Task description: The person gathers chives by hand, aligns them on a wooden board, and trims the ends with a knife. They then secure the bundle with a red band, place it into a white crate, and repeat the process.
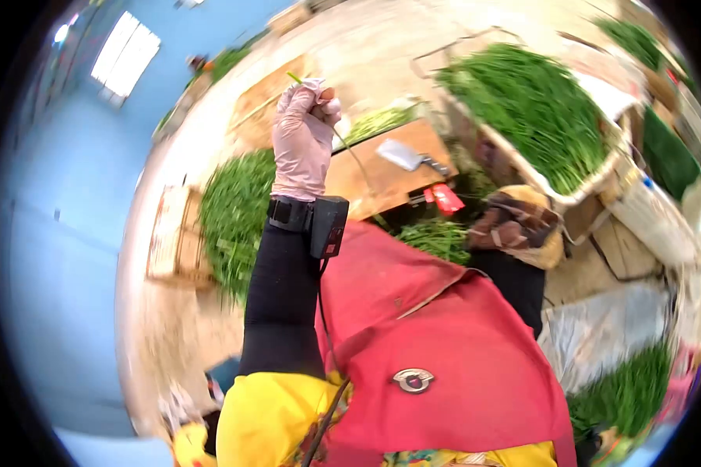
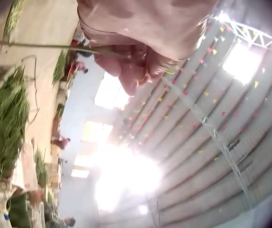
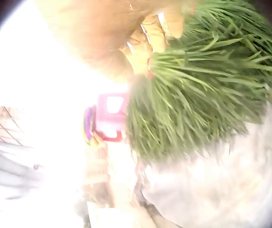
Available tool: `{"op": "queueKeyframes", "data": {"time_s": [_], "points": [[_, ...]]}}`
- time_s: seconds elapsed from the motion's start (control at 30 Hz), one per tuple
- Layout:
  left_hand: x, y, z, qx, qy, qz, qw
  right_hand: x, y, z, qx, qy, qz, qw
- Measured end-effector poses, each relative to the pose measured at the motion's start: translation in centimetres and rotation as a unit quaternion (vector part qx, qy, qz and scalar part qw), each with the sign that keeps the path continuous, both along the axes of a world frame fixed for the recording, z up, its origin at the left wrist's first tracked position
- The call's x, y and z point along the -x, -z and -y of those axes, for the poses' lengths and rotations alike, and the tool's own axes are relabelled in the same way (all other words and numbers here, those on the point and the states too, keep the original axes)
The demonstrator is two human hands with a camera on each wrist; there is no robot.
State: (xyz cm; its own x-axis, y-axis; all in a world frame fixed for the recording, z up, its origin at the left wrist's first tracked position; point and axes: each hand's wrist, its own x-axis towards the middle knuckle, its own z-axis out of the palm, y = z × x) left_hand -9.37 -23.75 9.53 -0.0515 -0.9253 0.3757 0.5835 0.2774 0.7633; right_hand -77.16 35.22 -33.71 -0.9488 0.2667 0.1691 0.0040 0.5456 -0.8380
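Observation:
In the head view my left hand [image 1: 308, 136], in a pale thin glove, is raised in front. Its curled fingers pinch a single long green stalk [image 1: 352, 154], whose tip pokes out above the fist. The left wrist view shows that stalk [image 2: 46, 46] running leftward from the fingers. My right hand [image 3: 150, 40] appears only in the right wrist view, washed out by glare. There its fingers are curled at the stem end of a bundle of green chives [image 3: 193, 99] tied with a red band. A second banded bundle [image 3: 240, 23] lies behind it.
A cleaver [image 1: 399, 154] lies on a wooden board [image 1: 358, 183] beside a red packet [image 1: 445, 198]. Loose greens [image 1: 237, 218] stand left of it. A large crate of greens [image 1: 522, 109] is at the right, with a plastic sheet [image 1: 607, 327] nearer.

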Motion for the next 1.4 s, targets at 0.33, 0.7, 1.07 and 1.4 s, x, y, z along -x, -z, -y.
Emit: {"op": "queueKeyframes", "data": {"time_s": [0.33,0.7,1.07,1.4], "points": [[-29.3,6.1,-19.4,-0.198,-0.387,0.422,0.796,-6.0,-1.6,35.5,0.074,-0.553,0.12,0.821],[-45.0,22.9,-42.9,-0.43,-0.419,0.692,0.4,-24.8,-25.2,50.3,0.01,-0.734,-0.075,0.675],[-30.8,21.3,-14.3,-0.179,-0.253,0.552,0.774,-33.5,-29.1,48.7,-0.099,-0.847,-0.058,0.52],[-7.0,18.4,-2.7,0.137,0.01,0.609,0.782,-34.5,-26.7,41.1,-0.109,-0.817,-0.167,0.54]]}}
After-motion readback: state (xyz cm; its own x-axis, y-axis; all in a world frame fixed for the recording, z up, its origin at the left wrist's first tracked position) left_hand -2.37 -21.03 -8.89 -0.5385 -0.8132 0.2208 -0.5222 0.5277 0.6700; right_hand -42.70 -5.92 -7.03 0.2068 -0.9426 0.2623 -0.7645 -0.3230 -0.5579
